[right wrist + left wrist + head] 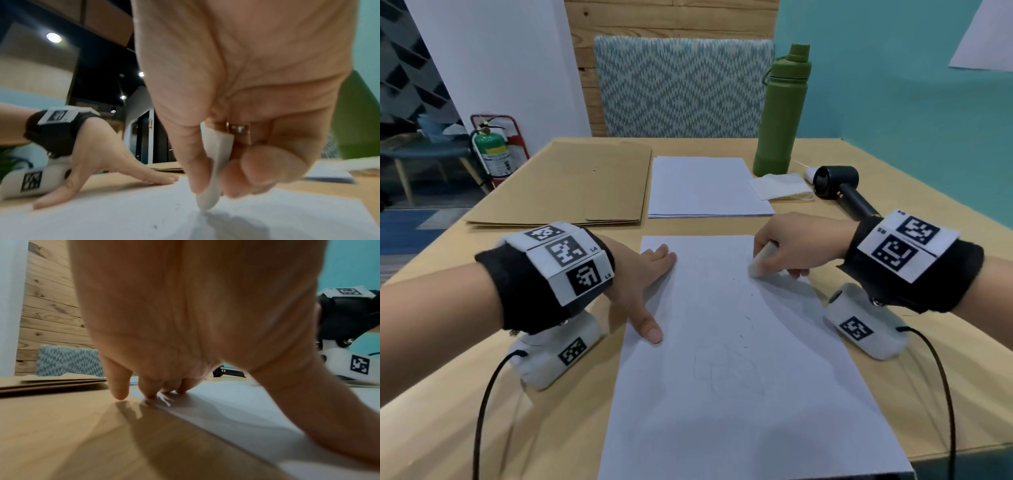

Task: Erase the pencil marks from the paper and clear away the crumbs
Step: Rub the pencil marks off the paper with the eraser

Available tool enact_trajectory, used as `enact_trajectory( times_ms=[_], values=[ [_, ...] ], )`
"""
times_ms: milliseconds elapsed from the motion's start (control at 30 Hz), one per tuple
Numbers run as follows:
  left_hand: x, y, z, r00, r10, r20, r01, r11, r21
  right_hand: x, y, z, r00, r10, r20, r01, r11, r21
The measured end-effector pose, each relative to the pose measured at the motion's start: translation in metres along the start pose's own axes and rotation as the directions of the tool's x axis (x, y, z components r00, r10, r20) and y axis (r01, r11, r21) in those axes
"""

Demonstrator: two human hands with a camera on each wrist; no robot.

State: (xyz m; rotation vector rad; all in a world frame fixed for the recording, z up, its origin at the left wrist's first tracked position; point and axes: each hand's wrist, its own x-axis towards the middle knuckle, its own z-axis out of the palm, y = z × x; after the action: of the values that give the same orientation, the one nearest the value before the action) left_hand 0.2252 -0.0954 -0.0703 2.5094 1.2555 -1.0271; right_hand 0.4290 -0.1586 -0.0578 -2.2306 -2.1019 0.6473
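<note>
A white sheet of paper lies on the wooden table in front of me, with faint pencil lines low in its middle and dark eraser crumbs scattered above them. My right hand pinches a white eraser, whose tip touches the paper near its upper right edge. In the right wrist view the eraser sits between thumb and fingers, tip down on the sheet. My left hand lies flat, fingers spread, pressing the paper's left edge; its fingertips touch the sheet's corner.
Behind the sheet lie a stack of white paper and a brown envelope. A green bottle, a folded tissue and a black handheld blower stand at the right rear. A cushioned chair is behind the table.
</note>
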Motion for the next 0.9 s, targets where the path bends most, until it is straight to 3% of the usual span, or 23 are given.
enact_trajectory(
  times_ms=[167,233,333,533,700,800,867,900],
  values=[
    [-0.002,0.001,0.000,1.000,-0.004,0.003,0.004,1.000,-0.012,0.001,-0.017,0.013,0.996,-0.093,-0.001,0.093,0.994,-0.051],
    [-0.003,0.001,0.001,1.000,-0.001,0.000,0.001,1.000,-0.017,-0.005,-0.026,0.016,0.983,-0.167,0.070,0.174,0.978,-0.114],
    [-0.002,0.001,0.002,1.000,0.004,-0.009,-0.004,1.000,-0.016,-0.011,-0.035,0.012,0.966,-0.174,0.190,0.201,0.971,-0.132],
    [-0.004,0.005,0.004,0.999,-0.002,-0.045,0.002,1.000,-0.004,0.011,-0.055,0.015,0.977,-0.196,0.081,0.195,0.981,0.017],
    [-0.006,0.006,0.005,0.997,0.001,-0.073,0.000,1.000,0.016,0.023,-0.069,0.021,0.971,-0.236,-0.033,0.234,0.970,-0.061],
    [-0.007,0.007,0.005,0.997,0.006,-0.076,-0.004,1.000,0.025,0.012,-0.072,0.023,0.929,-0.309,0.202,0.324,0.945,-0.043],
    [-0.008,0.008,0.004,0.998,-0.004,-0.069,0.005,1.000,0.027,0.005,-0.073,0.022,0.887,-0.274,0.372,0.281,0.959,0.035],
    [-0.009,0.008,0.004,0.998,-0.007,-0.070,0.009,1.000,0.022,0.005,-0.073,0.021,0.884,-0.255,0.392,0.261,0.965,0.038]
  ],
)
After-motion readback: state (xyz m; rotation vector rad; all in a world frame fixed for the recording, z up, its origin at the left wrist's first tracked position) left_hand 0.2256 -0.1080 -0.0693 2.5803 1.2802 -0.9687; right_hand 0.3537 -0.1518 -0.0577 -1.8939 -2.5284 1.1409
